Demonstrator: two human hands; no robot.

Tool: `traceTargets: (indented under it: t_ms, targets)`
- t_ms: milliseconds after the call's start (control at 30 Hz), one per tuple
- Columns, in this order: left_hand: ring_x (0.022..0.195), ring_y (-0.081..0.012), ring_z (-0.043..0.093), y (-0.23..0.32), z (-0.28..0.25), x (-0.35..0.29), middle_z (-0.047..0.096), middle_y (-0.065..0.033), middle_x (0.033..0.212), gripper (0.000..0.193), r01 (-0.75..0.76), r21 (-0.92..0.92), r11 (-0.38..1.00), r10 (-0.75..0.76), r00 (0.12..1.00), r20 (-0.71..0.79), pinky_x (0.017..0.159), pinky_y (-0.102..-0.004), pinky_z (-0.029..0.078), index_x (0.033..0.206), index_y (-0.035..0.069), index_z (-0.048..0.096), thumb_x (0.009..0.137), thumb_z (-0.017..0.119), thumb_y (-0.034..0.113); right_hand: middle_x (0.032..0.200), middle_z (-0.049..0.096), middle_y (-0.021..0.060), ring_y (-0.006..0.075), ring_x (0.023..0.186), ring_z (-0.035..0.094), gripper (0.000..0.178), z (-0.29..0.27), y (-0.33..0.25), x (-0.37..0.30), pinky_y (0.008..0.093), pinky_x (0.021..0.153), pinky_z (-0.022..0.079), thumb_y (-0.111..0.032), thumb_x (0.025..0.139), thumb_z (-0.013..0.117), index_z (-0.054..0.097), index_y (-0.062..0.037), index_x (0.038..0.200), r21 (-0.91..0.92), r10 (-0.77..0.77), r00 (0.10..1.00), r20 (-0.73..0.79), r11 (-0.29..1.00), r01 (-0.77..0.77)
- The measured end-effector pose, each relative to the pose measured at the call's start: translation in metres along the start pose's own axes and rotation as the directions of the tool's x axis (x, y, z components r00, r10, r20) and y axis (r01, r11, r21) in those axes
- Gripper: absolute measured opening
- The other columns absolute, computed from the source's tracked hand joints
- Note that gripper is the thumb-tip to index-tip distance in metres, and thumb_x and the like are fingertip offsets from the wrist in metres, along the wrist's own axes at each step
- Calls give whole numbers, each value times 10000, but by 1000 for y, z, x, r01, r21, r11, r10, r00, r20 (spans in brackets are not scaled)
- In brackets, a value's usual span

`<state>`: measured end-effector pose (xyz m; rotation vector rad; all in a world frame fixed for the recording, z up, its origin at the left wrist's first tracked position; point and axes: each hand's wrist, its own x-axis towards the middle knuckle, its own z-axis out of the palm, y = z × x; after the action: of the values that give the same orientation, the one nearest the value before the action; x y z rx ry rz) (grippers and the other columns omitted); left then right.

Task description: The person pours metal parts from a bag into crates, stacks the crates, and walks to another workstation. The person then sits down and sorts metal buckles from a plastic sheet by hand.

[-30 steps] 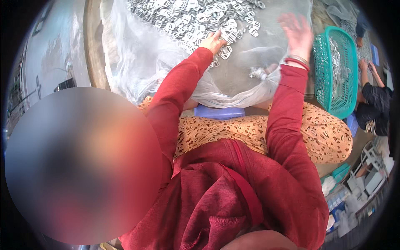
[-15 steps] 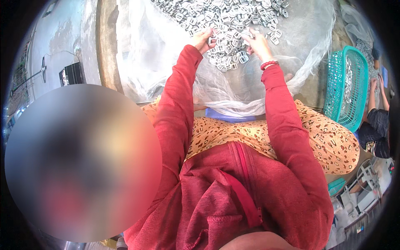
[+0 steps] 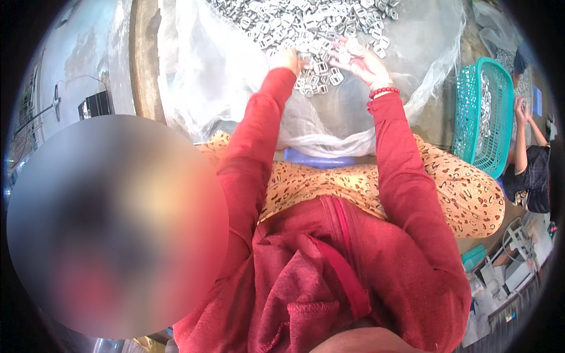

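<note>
A heap of small grey strap buckles lies on a translucent plastic sheet in front of me. My left hand is at the near left of the heap, its fingers curled among the buckles; whatever they pinch is hidden. To its right, my right hand is held over the heap's near right edge. The palm is partly turned up and the fingers are spread. A pale patch by its fingers is too washed out to name. Several loose buckles lie between my hands.
A teal plastic basket holding more buckles stands at the right. Beyond it, a co-worker in dark clothing has both forearms raised. A blue object lies under the sheet's near edge. A large blurred disc covers the lower left.
My right hand has opened and turned its palm up. My left hand has shifted slightly, its fingers now more hidden. The co-worker's arms have moved. The view has shifted a little.
</note>
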<state>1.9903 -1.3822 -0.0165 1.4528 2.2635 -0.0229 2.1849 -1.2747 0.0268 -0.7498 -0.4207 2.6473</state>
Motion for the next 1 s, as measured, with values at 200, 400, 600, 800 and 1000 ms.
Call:
traceTargets:
  t_ms: [200,400,600,800,1000]
  targets:
    - [831,-272,554,36,-98,22,603,-141,759,410,-317,43,947,315,948,49,752,-345,436,793,77,635,653,618,461,1173,404,207,367,1059,429,400,26,12,1,538,914,324,-220,806,531,403,8,1108,142,-22,993,-114,989,38]
    - [1079,-331,370,95,-101,14,487,-113,1093,434,-398,-306,865,247,868,-430,886,-490,286,971,217,594,648,586,507,1069,469,169,302,979,472,287,49,3,0,432,725,471,-241,794,544,477,-29,976,173,-303,893,-331,911,374]
    - [1044,-308,414,26,-31,31,531,-116,1053,619,-368,177,913,338,924,176,864,-431,338,1106,252,459,572,702,447,794,448,80,186,746,437,260,48,-154,-124,241,426,443,-57,606,497,459,-30,861,781,-675,738,12,467,415]
    - [876,-310,518,-14,24,46,522,-162,975,485,-252,-276,928,213,963,-164,718,-380,445,1045,212,526,597,711,236,1276,210,242,390,1233,136,643,-70,-213,-253,531,964,226,-384,758,387,278,55,1215,0,-939,80,-334,85,996]
    - [852,-251,586,-32,-40,35,584,-165,868,438,73,-924,375,129,983,130,722,-316,506,1144,21,417,743,593,40,1004,533,124,232,865,538,257,2,-133,-94,366,724,462,-80,780,435,492,5,1015,-967,-967,249,-47,107,232]
